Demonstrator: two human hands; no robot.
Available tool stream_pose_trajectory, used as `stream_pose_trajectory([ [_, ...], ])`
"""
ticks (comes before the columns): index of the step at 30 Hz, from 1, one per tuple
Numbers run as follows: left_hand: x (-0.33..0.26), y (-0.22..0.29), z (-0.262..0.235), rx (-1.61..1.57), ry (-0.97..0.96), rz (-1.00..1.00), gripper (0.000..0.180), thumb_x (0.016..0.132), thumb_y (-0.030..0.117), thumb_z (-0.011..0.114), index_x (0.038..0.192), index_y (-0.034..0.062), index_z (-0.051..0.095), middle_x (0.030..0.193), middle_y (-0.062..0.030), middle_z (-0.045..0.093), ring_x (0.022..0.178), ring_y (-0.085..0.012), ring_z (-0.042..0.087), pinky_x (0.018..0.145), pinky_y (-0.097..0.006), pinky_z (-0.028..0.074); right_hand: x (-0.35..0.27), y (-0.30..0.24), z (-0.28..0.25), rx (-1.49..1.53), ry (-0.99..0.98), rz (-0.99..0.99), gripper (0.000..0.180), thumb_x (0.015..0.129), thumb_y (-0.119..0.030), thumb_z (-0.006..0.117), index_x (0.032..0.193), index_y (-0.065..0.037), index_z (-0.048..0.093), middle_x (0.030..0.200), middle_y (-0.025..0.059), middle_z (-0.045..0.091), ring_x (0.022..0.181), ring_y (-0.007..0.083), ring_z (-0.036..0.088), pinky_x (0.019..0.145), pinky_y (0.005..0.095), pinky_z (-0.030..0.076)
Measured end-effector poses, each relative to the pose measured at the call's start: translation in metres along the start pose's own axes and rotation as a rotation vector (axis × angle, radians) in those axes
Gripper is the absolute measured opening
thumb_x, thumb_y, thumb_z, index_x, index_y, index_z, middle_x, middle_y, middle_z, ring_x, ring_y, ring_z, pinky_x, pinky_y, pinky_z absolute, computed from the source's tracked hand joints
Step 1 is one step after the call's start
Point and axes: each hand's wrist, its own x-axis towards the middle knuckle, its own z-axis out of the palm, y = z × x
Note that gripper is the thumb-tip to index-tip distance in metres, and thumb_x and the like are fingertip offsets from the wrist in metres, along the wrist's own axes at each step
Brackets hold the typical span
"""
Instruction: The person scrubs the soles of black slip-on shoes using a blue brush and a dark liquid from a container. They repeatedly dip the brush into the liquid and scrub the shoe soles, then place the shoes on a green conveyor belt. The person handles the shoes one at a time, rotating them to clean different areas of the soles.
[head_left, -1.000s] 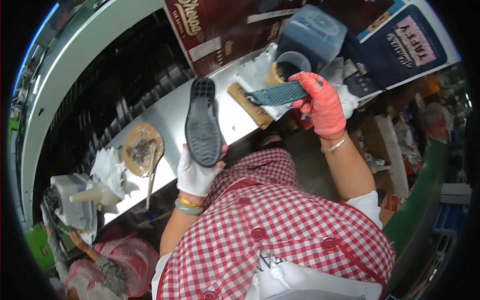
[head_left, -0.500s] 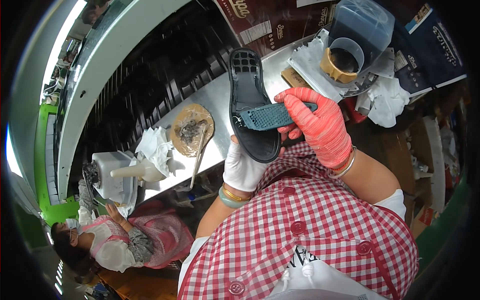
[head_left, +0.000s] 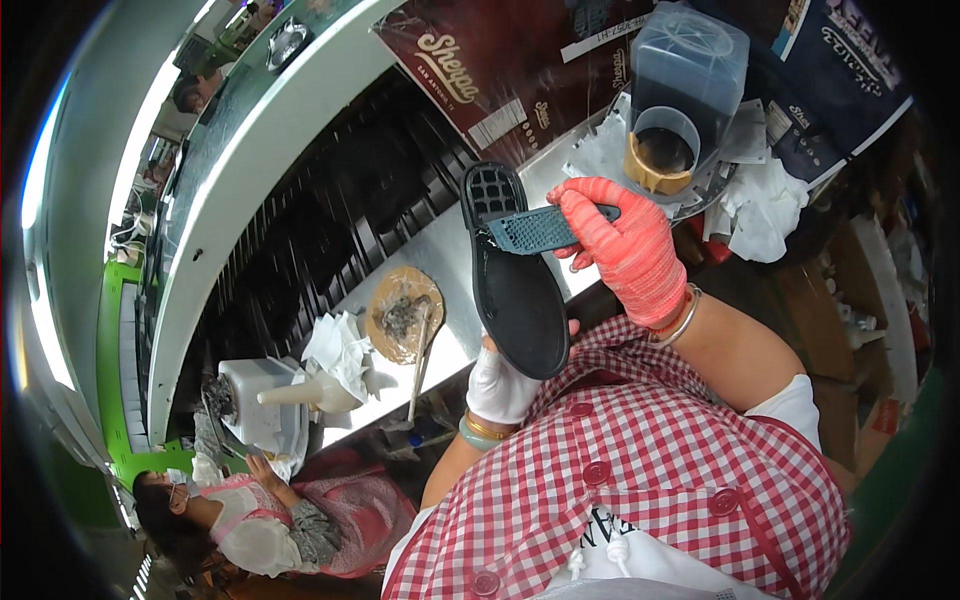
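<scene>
My left hand, in a white glove, holds a black shoe sole from below, its long side pointing away from me. My right hand, in a red glove, grips a dark teal brush whose head lies across the upper part of the sole. Both hands hover over the edge of a grey metal work surface.
A tan glue pot stands under a clear plastic container with crumpled white rags around it. A glue-stained round pad with a stick lies left of the sole, near a white squeeze bottle. Another person sits at lower left beside a black conveyor.
The brush moved from the glue pot to the sole. The sole was turned over, its waffled underside now facing up, and lifted closer to me.
</scene>
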Motion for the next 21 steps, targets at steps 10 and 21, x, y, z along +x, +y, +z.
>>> stream_pose_trajectory([
  [10,-0.003,0.001,-0.002,0.058,-0.007,-0.018,0.074,0.085,0.046,0.058,0.139,0.0058,0.028,0.135,-0.0170,0.041,0.120,-0.0410,0.044,0.095,-0.046,0.045,0.035,-0.002,-0.004,-0.063,-0.034,-0.081,0.026,0.090,-0.024,0.056,0.100,-0.001,0.062,0.079,0.0050,0.064,0.062,0.0096,0.063,0.051,0.0186,0.046],
  [21,0.007,0.002,-0.015,-0.056,0.002,-0.027,0.070,0.087,0.046,0.054,0.139,0.0071,0.029,0.138,-0.0167,0.038,0.121,-0.0408,0.044,0.091,-0.045,0.049,-0.016,0.007,-0.004,-0.118,-0.115,0.209,0.026,0.089,-0.023,0.056,0.099,-0.001,0.064,0.081,0.0055,0.065,0.062,0.0098,0.062,0.053,0.0206,0.049],
])
